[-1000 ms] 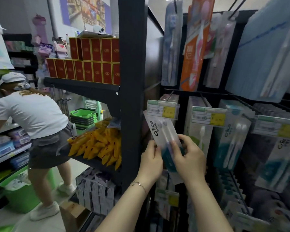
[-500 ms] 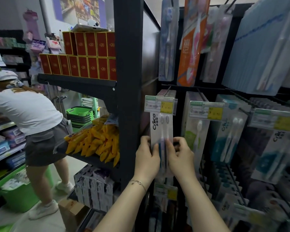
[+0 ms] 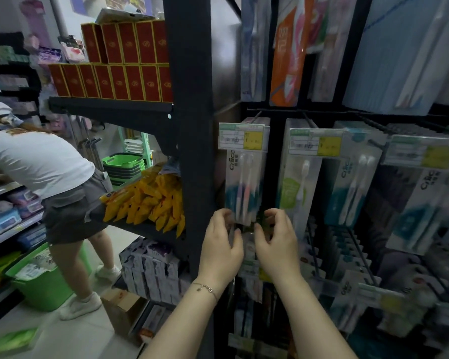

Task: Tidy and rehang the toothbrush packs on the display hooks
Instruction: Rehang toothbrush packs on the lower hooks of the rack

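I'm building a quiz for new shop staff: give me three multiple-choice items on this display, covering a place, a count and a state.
1. The toothbrush pack above the left hand and right hand hangs: A beside the black post; B on a counter; C from the ceiling.
2. Brushes in it: A one; B two; C four.
3. It hangs: A upside down; B sideways; C upright.
Answers: A, the post stands just left of it; B, two heads show; C, it hangs straight under its price tag.
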The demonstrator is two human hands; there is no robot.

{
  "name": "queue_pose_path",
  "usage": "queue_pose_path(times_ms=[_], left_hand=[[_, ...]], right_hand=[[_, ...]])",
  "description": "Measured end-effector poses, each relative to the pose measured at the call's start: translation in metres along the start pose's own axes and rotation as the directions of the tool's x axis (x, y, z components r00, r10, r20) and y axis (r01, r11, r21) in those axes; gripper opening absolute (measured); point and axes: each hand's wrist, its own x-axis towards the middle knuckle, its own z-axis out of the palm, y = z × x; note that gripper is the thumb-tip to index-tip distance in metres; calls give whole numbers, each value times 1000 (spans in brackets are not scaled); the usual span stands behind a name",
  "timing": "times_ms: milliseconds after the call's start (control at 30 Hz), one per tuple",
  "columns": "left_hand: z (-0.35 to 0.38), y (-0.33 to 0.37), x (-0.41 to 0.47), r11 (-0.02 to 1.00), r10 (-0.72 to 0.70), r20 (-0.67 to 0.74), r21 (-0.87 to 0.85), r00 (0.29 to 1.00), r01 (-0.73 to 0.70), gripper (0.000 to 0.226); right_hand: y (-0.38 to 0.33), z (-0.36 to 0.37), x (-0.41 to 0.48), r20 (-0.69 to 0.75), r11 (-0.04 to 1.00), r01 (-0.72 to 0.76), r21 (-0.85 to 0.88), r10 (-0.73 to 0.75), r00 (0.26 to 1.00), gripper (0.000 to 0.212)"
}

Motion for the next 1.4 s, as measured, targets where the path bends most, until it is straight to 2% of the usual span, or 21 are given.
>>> queue_pose_path(times_ms=[200, 400, 533, 700, 867, 1000, 1167, 1300, 1400], left_hand=[[13, -1, -16, 983, 107, 95, 140, 990, -120, 29], [37, -2, -44, 853, 293, 179, 396, 939, -341, 25], [56, -3, -64, 811, 348, 231, 411, 909, -415, 14], [80, -10, -84, 838, 293, 326, 365, 899, -405, 10], [99, -28, -115, 871, 196, 405, 347, 893, -349, 14], [117, -48, -128, 890, 56, 488, 372, 871, -265, 15], [141, -62, -126, 916, -184, 572, 394, 799, -71, 32], [160, -69, -120, 957, -251, 575, 267, 779, 111, 46], [174, -71, -112, 963, -269, 566, 143, 779, 228, 54]], right_hand=[[19, -15, -24, 26, 970, 124, -210, -122, 992, 22], [40, -35, -53, 20, 925, 152, -349, -155, 988, 29], [59, -48, -70, 17, 899, 155, -410, -162, 987, 20], [83, -60, -91, 32, 901, 147, -409, -146, 989, 14], [114, -72, -114, 114, 888, 127, -441, -84, 990, 4], [142, -77, -125, 202, 881, 28, -472, 77, 976, 7], [167, -75, -126, 267, 891, -169, -422, 300, 916, 24], [183, -71, -121, 292, 876, -288, -386, 412, 863, 48], [190, -66, -112, 295, 886, -346, -309, 436, 850, 51]])
